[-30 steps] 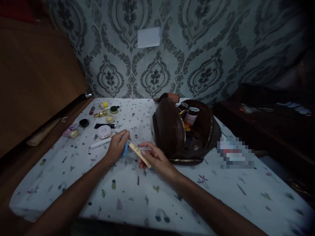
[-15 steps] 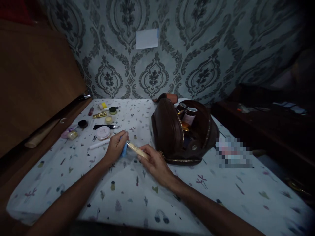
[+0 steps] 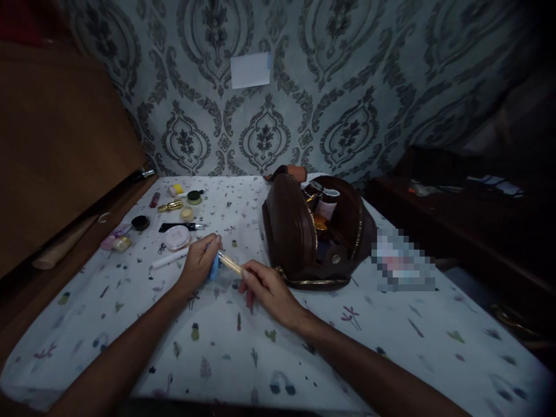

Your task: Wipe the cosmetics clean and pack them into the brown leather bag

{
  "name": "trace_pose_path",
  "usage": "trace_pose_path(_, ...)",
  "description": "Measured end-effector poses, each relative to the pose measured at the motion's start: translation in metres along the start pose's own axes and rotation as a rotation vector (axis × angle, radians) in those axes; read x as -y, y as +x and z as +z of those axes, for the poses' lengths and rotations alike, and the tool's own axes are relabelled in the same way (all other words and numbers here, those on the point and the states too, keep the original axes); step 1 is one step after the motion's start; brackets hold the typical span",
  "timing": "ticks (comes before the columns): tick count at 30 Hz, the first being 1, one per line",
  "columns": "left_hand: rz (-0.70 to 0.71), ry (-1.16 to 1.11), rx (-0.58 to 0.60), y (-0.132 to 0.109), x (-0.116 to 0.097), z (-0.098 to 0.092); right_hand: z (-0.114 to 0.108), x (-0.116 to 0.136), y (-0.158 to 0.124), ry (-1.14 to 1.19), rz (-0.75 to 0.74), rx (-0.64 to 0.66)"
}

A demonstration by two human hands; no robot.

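Note:
My left hand (image 3: 201, 259) is closed on a crumpled blue cloth (image 3: 214, 268), most of which is hidden by the fingers. My right hand (image 3: 268, 289) pinches a slim pale-gold cosmetic tube (image 3: 231, 263) near its lower end. The tube's upper end touches or nearly touches the cloth beside my left fingertips. Just beyond my left hand lie a white pen-like stick (image 3: 169, 259) and a round pale compact (image 3: 177, 238). Right of my hands stands a brown bag (image 3: 286, 231), unzipped, with bottles and a white-and-dark tube (image 3: 326, 204) inside.
Farther back left are a black tube (image 3: 180, 227), a gold lipstick-like tube (image 3: 170, 206), a dark-lidded jar (image 3: 195, 197) and a small cream jar (image 3: 186, 215). A blurred packet (image 3: 402, 260) lies right of the bag. A wooden panel (image 3: 65, 145) borders the table's left side.
The view has shifted slightly to the right. My right fingers have changed position around the tube, which remains at the cloth. My left hand keeps its hold.

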State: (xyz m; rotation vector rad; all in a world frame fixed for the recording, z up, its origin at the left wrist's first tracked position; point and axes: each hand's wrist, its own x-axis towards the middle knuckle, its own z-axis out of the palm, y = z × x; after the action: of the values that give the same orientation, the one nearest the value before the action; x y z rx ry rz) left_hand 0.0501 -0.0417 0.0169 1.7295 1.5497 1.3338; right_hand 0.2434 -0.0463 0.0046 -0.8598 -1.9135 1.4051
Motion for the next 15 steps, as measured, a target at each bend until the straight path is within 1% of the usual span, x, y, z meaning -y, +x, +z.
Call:
trace_pose_path(2,0.002,0.005,-0.003,0.000,0.000,0.000,0.001,-0.003,0.002,0.107,0.053,0.022)
trace_pose_path(5,0.013,0.005,-0.001,0.000,-0.001,-0.001,0.003,-0.006,0.004,0.299,0.145,0.090)
trace_pose_path(9,-0.016,-0.003,-0.026,0.000,-0.003,0.000,0.005,-0.009,0.005,0.580,0.202,0.177)
trace_pose_path(12,-0.071,-0.048,-0.062,-0.003,-0.008,0.004,0.005,-0.010,0.004,0.749,0.243,0.224)
trace_pose_path(15,-0.204,-0.160,-0.122,-0.008,-0.016,0.011,0.006,-0.013,0.003,0.838,0.263,0.248)
